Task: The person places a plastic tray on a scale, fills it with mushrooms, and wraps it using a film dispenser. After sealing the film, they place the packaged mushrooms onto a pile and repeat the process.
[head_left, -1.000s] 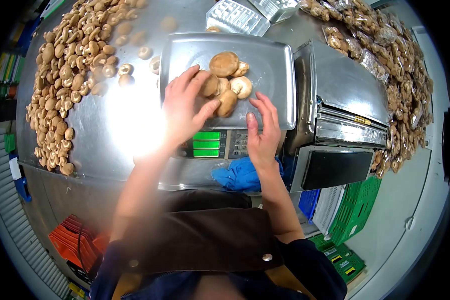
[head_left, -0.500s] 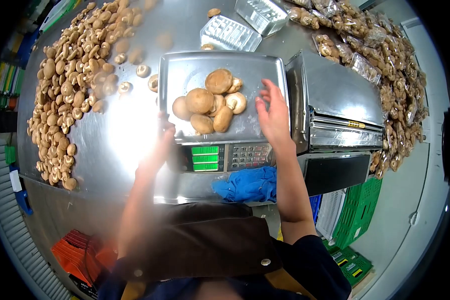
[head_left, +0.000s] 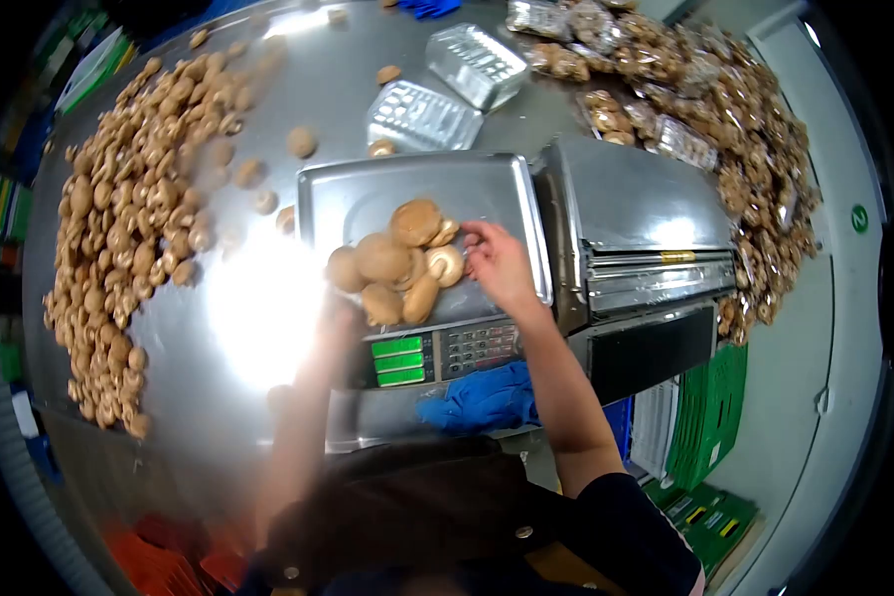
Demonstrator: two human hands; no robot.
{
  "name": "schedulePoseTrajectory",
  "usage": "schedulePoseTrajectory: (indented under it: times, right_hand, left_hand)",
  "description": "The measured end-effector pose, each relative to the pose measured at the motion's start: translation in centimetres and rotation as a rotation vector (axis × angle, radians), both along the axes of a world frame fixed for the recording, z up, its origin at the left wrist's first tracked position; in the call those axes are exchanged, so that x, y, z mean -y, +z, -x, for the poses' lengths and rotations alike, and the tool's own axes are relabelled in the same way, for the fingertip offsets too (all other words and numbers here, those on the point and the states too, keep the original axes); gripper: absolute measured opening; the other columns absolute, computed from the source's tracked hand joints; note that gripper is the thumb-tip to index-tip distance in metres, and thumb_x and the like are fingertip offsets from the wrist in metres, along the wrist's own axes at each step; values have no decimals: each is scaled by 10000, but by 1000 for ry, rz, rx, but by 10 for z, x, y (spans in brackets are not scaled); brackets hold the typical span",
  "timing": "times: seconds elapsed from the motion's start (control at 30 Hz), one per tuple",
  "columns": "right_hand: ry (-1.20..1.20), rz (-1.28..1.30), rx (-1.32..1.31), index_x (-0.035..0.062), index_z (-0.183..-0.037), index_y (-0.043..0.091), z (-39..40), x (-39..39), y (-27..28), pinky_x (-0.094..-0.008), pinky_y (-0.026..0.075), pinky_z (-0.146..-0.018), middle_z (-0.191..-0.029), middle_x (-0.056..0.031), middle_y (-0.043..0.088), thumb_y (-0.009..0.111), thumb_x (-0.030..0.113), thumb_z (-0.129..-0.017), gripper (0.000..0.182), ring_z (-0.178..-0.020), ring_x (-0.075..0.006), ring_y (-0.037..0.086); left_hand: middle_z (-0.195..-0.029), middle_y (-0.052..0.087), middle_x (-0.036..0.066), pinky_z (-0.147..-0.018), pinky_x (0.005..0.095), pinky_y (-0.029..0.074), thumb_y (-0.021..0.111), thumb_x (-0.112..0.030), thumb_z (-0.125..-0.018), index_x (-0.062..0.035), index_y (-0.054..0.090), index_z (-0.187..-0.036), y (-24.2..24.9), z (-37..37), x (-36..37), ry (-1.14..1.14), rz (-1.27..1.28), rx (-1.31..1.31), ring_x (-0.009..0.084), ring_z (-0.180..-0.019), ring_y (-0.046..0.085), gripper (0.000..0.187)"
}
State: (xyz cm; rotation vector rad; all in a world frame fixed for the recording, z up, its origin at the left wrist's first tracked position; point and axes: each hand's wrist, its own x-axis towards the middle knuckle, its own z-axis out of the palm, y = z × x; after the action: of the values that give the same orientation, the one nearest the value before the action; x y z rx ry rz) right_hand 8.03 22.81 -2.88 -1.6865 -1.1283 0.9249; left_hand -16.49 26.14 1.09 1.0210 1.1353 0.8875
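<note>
A loose group of brown-capped mushrooms (head_left: 382,258) lies on the metal pan (head_left: 492,184) of a weighing scale. My right hand (head_left: 499,263) is over the pan at the right of the group. Its fingers are slightly bent and apart, close beside a mushroom (head_left: 445,264) with its pale underside up, and nothing shows in them. At the pan's lower left corner is my left hand (head_left: 338,323); glare and blur hide its fingers. Below the pan are the scale's green displays (head_left: 398,361) and keypad (head_left: 479,346).
A long heap of loose mushrooms (head_left: 134,219) covers the table's left side. Two clear plastic trays (head_left: 422,117) lie behind the scale. A wrapping machine (head_left: 656,219) stands at the right, with many wrapped mushroom packs (head_left: 755,189) beyond. A blue cloth (head_left: 487,397) lies in front.
The camera view has shifted, so the scale sits lower and further left. My right hand has moved inward from the pan's right side to beside the mushrooms. My left hand stays near the left corner.
</note>
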Motion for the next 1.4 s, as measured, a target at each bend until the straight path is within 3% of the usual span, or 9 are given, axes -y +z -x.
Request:
schedulePoseTrajectory:
  times: [0.13, 0.17, 0.23, 0.37, 0.5, 0.7, 0.97, 1.07, 1.4]
  right_hand:
    - [-57, -18, -15, -10, -1157, 563, 10, 23, 14, -249, 524, -594, -948, -78, 530, 462, -109, -798, 385, -678, -116, 585]
    - [-70, -18, 14, -4, -1159, 563, 14, 29, 20, -250, 525, -596, -947, -79, 524, 468, -106, -795, 390, -680, -118, 586]
    - [-108, -75, 40, 4, -1165, 559, 19, 41, 25, -250, 520, -594, -941, -78, 517, 472, -109, -794, 398, -673, -124, 589]
    - [-202, -93, -48, -1, -1175, 554, 22, 71, 51, -234, 496, -574, -948, -73, 517, 471, -101, -824, 374, -655, -114, 593]
    - [-334, -112, -149, -3, -1184, 545, 18, 110, 76, -236, 496, -578, -953, -68, 524, 471, -108, -835, 372, -660, -111, 593]
    - [-461, -161, -236, -16, -1191, 526, -10, 165, 87, -240, 499, -583, -941, -62, 526, 485, -103, -850, 355, -667, -113, 594]
    - [-289, -183, -266, -34, -1161, 524, -128, 177, 97, -242, 504, -575, -880, -66, 537, 499, -123, -803, 370, -659, -121, 602]
    - [-271, -229, -157, -41, -1111, 561, -196, 183, 92, -250, 499, -588, -803, -60, 583, 547, -74, -779, 335, -657, -103, 604]
    - [-283, -27, 165, -63, -1171, 550, -376, 180, 98, -225, 495, -650, -866, -54, 614, 564, -37, -782, 391, -729, -105, 591]
  left_hand:
    - [-678, 547, 30, -441, 235, 451, 535, 12, -799, 19, 440, -1272, -1, 18, 2, -44, -20, -58, 134, -516, 571, 482]
    - [-684, 551, 29, -442, 236, 454, 533, 13, -800, 22, 448, -1267, -16, 24, 4, 4, 39, 57, 137, -519, 574, 474]
    - [-688, 546, 25, -439, 241, 460, 523, 12, -805, 19, 471, -1250, -31, 34, 0, -39, -134, -22, 139, -509, 572, 448]
    - [-681, 518, 19, -416, 246, 454, 516, 16, -805, 35, 476, -1230, -17, 31, -3, -169, -266, -148, 138, -496, 569, 428]
    - [-685, 522, 16, -423, 240, 451, 516, 10, -801, 34, 480, -1218, 25, 2, 9, -256, -164, -60, 130, -494, 568, 419]
    - [-720, 529, 20, -413, 217, 432, 512, 14, -781, 28, 482, -1211, 46, -48, 30, -406, -172, -56, 120, -493, 563, 431]
    - [-729, 560, 43, -399, 219, 453, 482, 26, -752, 33, 475, -1219, 60, -144, 56, -373, -222, -31, 127, -495, 568, 467]
    - [-749, 578, 63, -398, 219, 453, 475, 28, -731, 43, 489, -1207, 73, -209, 68, -358, -210, -96, 127, -488, 563, 477]
    - [-729, 594, 80, -454, 281, 488, 525, 0, -768, 47, 503, -1206, 39, -388, 29, -500, -345, -124, 167, -535, 592, 441]
